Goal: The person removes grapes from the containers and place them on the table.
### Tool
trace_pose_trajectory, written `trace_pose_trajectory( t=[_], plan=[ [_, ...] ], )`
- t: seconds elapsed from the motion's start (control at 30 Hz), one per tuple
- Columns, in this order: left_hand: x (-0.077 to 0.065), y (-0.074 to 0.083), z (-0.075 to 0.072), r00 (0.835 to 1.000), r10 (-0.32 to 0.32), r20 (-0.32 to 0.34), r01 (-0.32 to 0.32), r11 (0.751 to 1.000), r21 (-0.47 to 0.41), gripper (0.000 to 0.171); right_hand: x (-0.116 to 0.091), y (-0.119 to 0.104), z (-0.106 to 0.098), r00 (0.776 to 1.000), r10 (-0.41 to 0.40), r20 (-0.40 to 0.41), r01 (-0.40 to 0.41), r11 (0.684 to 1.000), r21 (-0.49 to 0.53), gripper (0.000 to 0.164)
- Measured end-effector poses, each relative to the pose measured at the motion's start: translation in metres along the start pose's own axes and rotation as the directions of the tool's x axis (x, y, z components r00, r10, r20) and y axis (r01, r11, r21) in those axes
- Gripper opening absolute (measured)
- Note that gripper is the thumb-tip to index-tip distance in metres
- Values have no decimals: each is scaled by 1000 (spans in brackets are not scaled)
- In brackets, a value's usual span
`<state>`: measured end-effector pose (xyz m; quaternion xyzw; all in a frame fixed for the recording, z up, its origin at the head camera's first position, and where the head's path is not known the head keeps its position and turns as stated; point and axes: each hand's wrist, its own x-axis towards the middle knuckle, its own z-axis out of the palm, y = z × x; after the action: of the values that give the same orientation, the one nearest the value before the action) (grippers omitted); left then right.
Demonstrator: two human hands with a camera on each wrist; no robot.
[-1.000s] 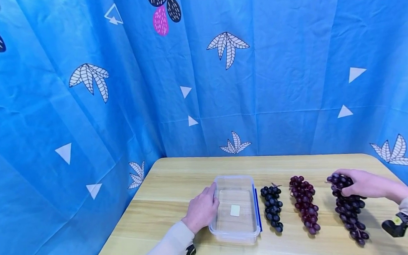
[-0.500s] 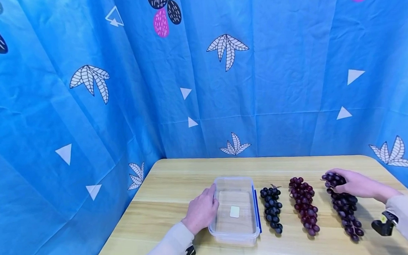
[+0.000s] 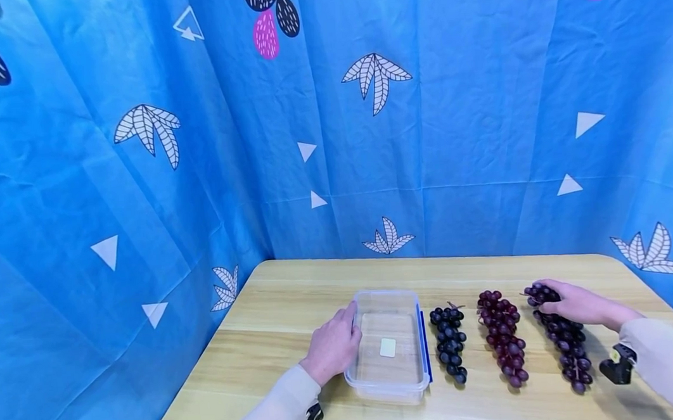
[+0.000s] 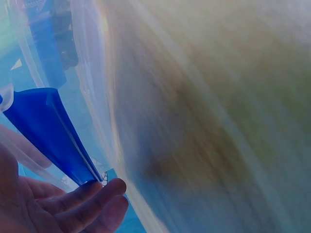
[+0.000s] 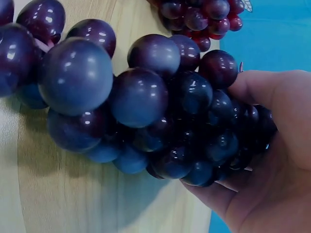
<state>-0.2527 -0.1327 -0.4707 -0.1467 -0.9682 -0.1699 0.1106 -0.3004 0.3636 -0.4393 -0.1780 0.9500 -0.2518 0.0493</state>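
On the table, my left hand point(image 3: 333, 344) grips the left side of a clear plastic food container point(image 3: 388, 383). In the left wrist view, its fingertips point(image 4: 111, 190) sit at the lower end of a blue clip point(image 4: 51, 133). My right hand point(image 3: 582, 303) holds the far end of a dark purple bunch of grapes point(image 3: 572, 350). The right wrist view shows the thumb and fingers around these grapes point(image 5: 141, 97), some of them hidden by the hand. Left of this bunch lies a red bunch of grapes point(image 3: 503, 337), then a smaller blue-black bunch point(image 3: 449, 343) beside the container.
The wooden table point(image 3: 273, 315) has a blue patterned curtain point(image 3: 469, 133) behind it and along its left side. A second blue clip point(image 3: 426, 348) hangs along the container's right side. A pale label point(image 3: 387, 347) shows at the container's bottom.
My right hand has moved left with the dark purple bunch, bringing it closer to the red one. The left hand and the container have stayed in place.
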Motion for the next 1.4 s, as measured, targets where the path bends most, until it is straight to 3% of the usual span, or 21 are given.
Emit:
trace_pose_trajectory(
  t=[0.3, 1.03, 1.4],
  plan=[
    [-1, 1, -1, 1000, -5, -1, 5, 1000, -5, 54, 5, 3, 7, 1000, 1, -14, -1, 999, -37, 58],
    [2, 0, -4, 1000, -5, -3, 5, 1000, -6, 53, -9, 4, 2, 998, 36, -44, -40, 996, -81, 85],
    [0, 1, -1, 1000, -6, 2, 6, 1000, 2, 53, -12, 8, 13, 996, 68, -59, -72, 995, -68, 83]
  ],
)
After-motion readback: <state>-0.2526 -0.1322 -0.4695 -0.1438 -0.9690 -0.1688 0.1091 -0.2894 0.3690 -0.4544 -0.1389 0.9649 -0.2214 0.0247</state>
